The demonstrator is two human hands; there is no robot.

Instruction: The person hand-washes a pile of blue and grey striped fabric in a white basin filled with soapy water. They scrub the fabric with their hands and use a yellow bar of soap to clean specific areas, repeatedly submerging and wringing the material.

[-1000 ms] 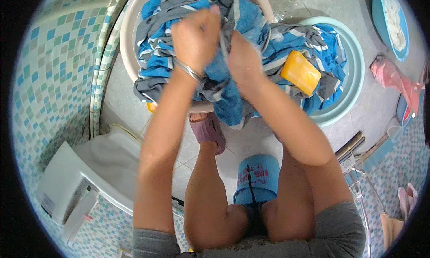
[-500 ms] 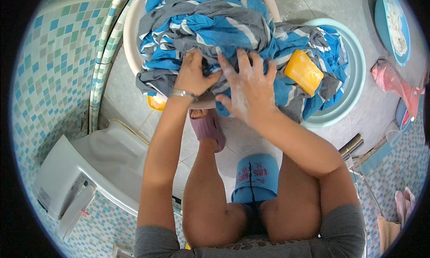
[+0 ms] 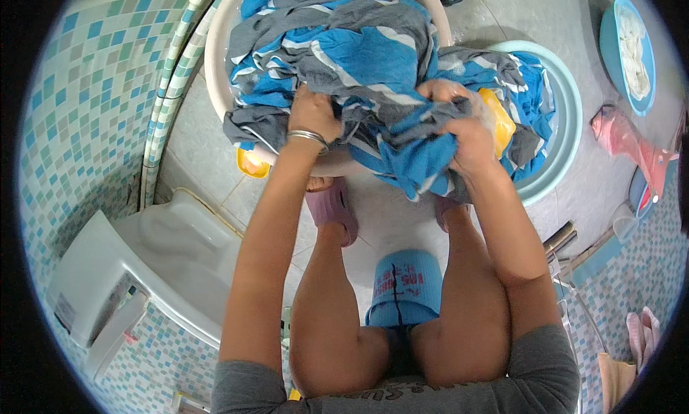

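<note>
A wet heap of blue, grey and white patterned cloth [image 3: 359,55] fills a pale pink basin [image 3: 215,48] and spills over its right side towards a light blue basin [image 3: 570,137]. My right hand [image 3: 470,130] is closed around a bunched fold, lifted near the basin's front edge. At the front left of the heap, my left hand [image 3: 313,114] has its fingers curled into the fabric, their tips hidden. Behind my right wrist, a yellow bar of soap [image 3: 501,123] lies on the cloth in the light blue basin, partly covered by my hand.
A white squat toilet [image 3: 183,234] is at the left. Between my legs stands a blue ribbed bucket-like seat [image 3: 407,281]. A small blue basin with white cloth [image 3: 610,48] and a pink fish-shaped item [image 3: 628,141] lie right. A yellow object [image 3: 252,163] pokes from under the pink basin.
My right hand has gone from spread on the cloth to gripping a fold, moving right and pulling fabric with it. My left hand's fingers have curled in. The soap is now partly hidden.
</note>
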